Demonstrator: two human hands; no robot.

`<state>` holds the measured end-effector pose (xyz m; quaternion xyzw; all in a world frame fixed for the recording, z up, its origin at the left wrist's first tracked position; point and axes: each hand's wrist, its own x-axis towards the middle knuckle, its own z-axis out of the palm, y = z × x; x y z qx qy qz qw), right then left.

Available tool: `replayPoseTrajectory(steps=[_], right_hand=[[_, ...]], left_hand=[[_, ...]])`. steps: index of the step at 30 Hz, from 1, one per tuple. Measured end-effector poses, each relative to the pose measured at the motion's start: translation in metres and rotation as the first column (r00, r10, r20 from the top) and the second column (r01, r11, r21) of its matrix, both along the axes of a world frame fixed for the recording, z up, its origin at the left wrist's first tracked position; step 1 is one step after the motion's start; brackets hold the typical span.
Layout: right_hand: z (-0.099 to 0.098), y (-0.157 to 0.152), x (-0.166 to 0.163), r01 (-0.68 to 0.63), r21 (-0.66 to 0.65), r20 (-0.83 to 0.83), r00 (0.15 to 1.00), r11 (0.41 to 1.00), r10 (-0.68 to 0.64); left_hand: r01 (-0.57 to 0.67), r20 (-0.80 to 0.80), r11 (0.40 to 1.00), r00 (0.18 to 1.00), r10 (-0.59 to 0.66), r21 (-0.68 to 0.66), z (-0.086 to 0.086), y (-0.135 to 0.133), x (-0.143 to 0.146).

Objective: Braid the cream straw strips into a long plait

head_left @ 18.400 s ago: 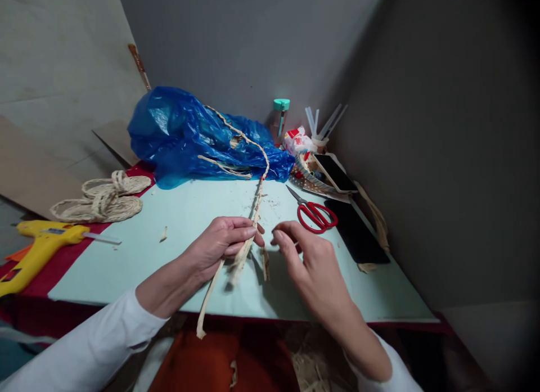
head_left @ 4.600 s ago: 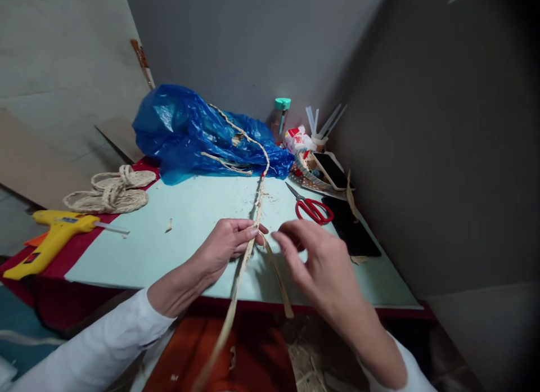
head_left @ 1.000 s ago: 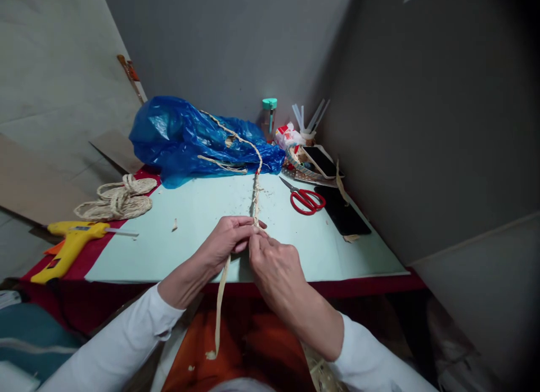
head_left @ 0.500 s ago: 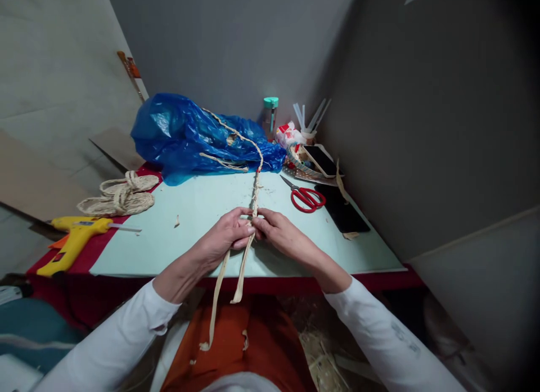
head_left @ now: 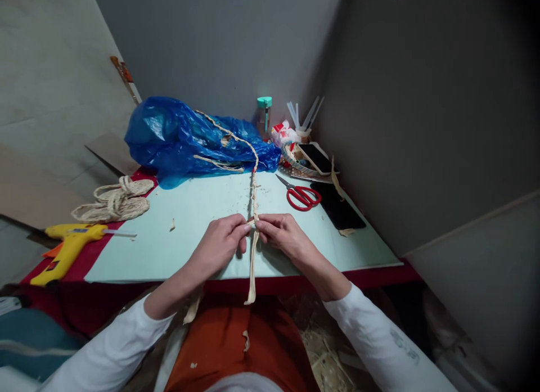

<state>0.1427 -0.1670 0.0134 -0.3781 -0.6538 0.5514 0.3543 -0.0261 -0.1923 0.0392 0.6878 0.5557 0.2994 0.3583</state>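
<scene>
A braided cord of pale, dry plant fibre point(head_left: 253, 194) runs from over the blue plastic bag down to my hands above the pale mat. My right hand point(head_left: 287, 237) pinches the cord's lower end between thumb and fingers. My left hand point(head_left: 219, 246) grips a fibre strand just left of the braid, drawn out sideways. One loose flat strip point(head_left: 252, 271) hangs straight down between the hands past the table edge. Another strip's end point(head_left: 193, 310) shows below my left wrist; its upper length is hidden by the hand.
The blue plastic bag point(head_left: 169, 142) fills the back left. A pair of woven slippers point(head_left: 116, 203) and a yellow glue gun point(head_left: 71, 248) lie at left. Red-handled scissors point(head_left: 304, 197), a black phone-like slab point(head_left: 340, 206) and a lidded jar point(head_left: 264, 119) are toward the right and back.
My left hand has moved left, away from the braid, drawing a strand sideways. The strip that hung under it has slid up and left. The view has shifted slightly.
</scene>
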Motion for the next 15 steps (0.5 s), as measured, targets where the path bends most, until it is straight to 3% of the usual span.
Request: replayPoseTrajectory(steps=[4,8,11,15], right_hand=[[0.0,0.0,-0.004,0.026,0.034,0.0,1.0,0.999,-0.026],[0.001,-0.001,-0.007,-0.014,-0.102,-0.113,0.994,0.995,0.003],[0.002,-0.003,-0.007,-0.041,-0.196,-0.195,0.981,0.98,0.002],[0.002,-0.005,-0.003,-0.003,-0.236,-0.249,0.967,0.972,-0.057]], left_hand=[[-0.04,-0.062,0.996,0.997,0.045,0.078,0.0,-0.012,0.007],[-0.135,-0.202,0.965,0.962,0.182,0.225,-0.013,-0.023,0.024],[-0.155,-0.336,0.952,0.91,0.242,0.264,-0.017,-0.029,0.04],[-0.033,-0.363,0.974,0.925,0.115,0.224,-0.003,-0.034,0.037]])
